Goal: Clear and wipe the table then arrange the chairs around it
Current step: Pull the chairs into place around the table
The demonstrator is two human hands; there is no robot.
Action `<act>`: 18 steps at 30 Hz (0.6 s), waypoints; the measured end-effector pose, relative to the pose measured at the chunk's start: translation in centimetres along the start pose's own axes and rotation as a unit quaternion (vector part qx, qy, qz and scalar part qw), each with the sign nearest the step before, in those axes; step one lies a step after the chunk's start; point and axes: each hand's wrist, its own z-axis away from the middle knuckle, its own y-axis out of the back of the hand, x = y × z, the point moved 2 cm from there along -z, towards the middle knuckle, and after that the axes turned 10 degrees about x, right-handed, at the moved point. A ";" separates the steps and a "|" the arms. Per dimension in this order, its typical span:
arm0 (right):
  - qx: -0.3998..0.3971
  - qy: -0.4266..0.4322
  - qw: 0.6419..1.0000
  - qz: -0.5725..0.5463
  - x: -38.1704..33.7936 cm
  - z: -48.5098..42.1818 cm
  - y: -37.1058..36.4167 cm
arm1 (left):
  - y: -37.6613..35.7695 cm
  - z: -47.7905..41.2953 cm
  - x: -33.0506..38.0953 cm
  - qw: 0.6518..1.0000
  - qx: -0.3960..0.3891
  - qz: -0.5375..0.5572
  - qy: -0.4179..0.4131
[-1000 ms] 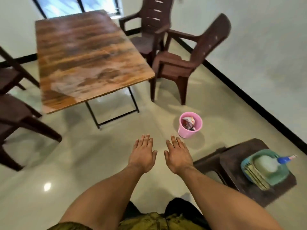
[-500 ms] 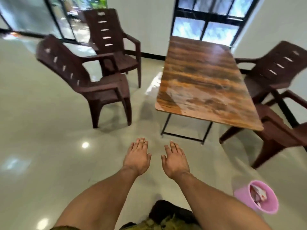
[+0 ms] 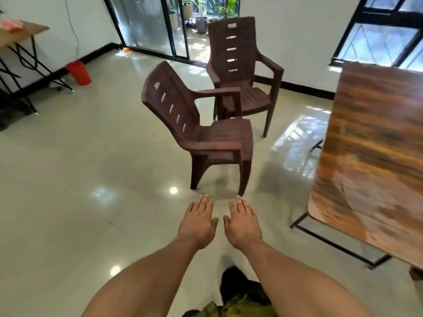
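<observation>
Glossy floor [image 3: 91, 168] holds a slatted brown chair [image 3: 219, 136] (wood-grain table [image 3: 370, 156] nearby); fingers [image 3: 203, 203] straight, empty.

Two dark brown chairs [image 3: 206, 133] — streaked wood-grain table [image 3: 370, 156] — red bucket [image 3: 79, 73].

A dark-framed sliding glass door [image 3: 146, 24] stands in the far wall, with sunlight and potted plants [image 3: 201, 21] showing through it. Right of the door, past a stretch of white wall [image 3: 297, 30], is a black-framed window [image 3: 384, 35]. Left of the door a red bucket [image 3: 79, 72] sits by the black skirting [image 3: 96, 53], and further left is a metal-legged side table [image 3: 20, 33]. The glossy pale floor [image 3: 68, 179] before the door carries bright round glints.
</observation>
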 end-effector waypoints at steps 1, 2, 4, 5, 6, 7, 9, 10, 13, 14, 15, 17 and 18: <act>0.003 0.010 1.000 -0.003 -1.3 -2.5 0.0 | 1.0 -2.0 -1.5 1.000 0.004 -0.005 0.004; 0.001 0.019 1.000 -0.005 -2.2 -4.4 0.1 | 1.6 -3.6 -2.6 1.000 0.011 -0.007 0.007; 0.000 0.034 0.999 -0.004 -4.1 -8.3 0.3 | 2.9 -6.9 -5.0 1.000 0.023 -0.003 0.016; -0.001 0.037 0.999 0.000 -4.9 -9.7 0.4 | 3.4 -8.2 -5.9 1.000 0.024 -0.003 0.019; -0.004 0.043 0.999 0.002 -6.1 -11.8 0.5 | 4.0 -9.9 -7.5 0.999 0.032 -0.002 0.025; -0.007 0.048 0.999 0.006 -7.1 -13.5 0.5 | 4.5 -11.4 -8.6 0.999 0.036 -0.002 0.027; -0.007 0.058 0.998 0.011 -9.1 -17.3 0.5 | 5.4 -14.7 -11.3 0.999 0.044 0.003 0.031; -0.005 0.062 0.998 0.017 -10.1 -18.9 0.3 | 5.7 -16.1 -12.7 0.998 0.047 0.002 0.031; 0.009 0.061 0.998 0.021 -13.6 -24.5 -0.5 | 7.1 -21.3 -17.4 0.998 0.062 0.005 0.024; 0.017 0.054 0.998 0.017 -15.1 -26.8 -0.7 | 8.0 -23.6 -19.4 0.997 0.069 0.008 0.024; 0.020 0.048 0.999 0.016 -16.2 -28.3 -1.0 | 8.8 -25.2 -20.8 0.997 0.076 0.010 0.020; 0.036 0.028 0.999 0.019 -18.5 -31.5 -1.0 | 11.0 -28.8 -23.7 0.995 0.097 0.015 0.000; 0.044 0.014 0.999 0.021 -19.9 -33.1 -1.0 | 12.4 -30.6 -25.3 0.995 0.101 0.018 -0.015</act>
